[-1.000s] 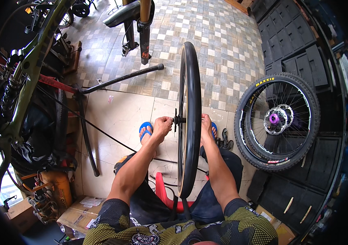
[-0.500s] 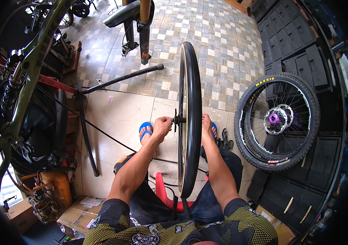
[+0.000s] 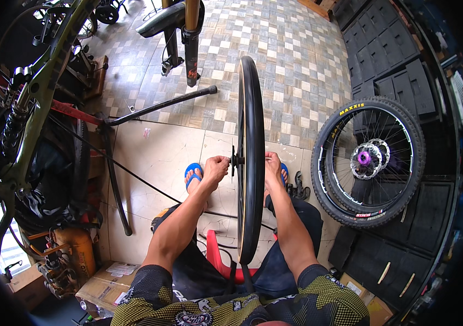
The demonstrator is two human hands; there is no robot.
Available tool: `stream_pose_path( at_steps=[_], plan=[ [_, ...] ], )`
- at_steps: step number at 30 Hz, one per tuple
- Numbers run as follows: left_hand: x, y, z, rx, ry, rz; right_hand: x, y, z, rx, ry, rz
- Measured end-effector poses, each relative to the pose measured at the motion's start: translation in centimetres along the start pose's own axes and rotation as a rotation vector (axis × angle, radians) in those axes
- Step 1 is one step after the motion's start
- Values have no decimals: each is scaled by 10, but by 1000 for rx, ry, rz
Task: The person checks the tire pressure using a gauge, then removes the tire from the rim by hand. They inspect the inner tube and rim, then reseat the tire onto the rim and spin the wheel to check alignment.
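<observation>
head view: we hold the upright wheel point(image 3: 250, 163) at center | left hand point(image 3: 216, 165) fingers pinch its axle end at 9 o'clock | right hand point(image 3: 272, 163) at 3 o'clock, grip hidden, cannot tell | wheel could tip if we let go | same as earlier frame

Upright wheel point(image 3: 251, 157) between the forearms, second wheel point(image 3: 370, 161) right, bare tile left

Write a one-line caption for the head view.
Seated person holds an upright bicycle wheel edge-on, left hand and right hand at its hub axle; a second, knobby-tyred wheel leans nearby.
</observation>
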State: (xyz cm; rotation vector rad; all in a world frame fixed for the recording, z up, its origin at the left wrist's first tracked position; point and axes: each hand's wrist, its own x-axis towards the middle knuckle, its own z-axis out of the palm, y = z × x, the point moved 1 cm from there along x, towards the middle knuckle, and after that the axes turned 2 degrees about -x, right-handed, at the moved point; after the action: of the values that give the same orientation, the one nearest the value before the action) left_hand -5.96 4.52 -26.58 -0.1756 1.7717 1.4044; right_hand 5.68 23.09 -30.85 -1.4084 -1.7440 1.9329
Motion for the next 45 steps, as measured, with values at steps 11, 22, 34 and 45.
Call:
stream_pose_path(
  at_steps=[11, 22, 34, 45],
  plan=[
    [3, -4, 1, -32, 7, 4, -2, -2, 0, -15, -1, 35],
    [-3, 6, 0, 44, -1, 4, -1, -1, 0, -5, 4, -6],
    [-1, 2, 1, 13, 7, 15, 0, 2, 1, 11, 7, -1],
    [7, -7, 0, -26, -6, -1, -9, -13, 1, -28, 3, 7]
  ],
)
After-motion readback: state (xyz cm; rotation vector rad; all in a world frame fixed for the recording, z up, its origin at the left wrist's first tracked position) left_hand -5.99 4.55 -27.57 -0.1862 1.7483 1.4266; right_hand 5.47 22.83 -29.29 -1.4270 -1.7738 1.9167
